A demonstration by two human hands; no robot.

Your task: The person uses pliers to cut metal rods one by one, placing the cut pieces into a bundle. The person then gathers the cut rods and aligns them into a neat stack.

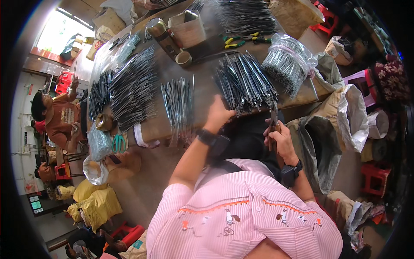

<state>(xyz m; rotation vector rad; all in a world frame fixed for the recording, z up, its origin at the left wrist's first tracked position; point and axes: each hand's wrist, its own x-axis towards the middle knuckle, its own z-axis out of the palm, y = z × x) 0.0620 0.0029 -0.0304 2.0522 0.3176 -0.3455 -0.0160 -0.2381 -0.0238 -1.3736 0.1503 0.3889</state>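
My right hand [282, 140] is clamped around slim metal pliers with brownish handles [273, 117], their tip up at the near right end of a fanned pile of thin, dark, shiny metal rods [246, 82]. That pile lies at the near edge of the brown tabletop [205, 82]. My left hand [218, 115] is at the pile's near left corner, thumb pointing right; I cannot tell whether its fingers are together or gripping a rod. Left of it lies a smaller row of grey metal rods [179, 101]; right of the pile, a clear plastic bag of silvery rods [288, 60].
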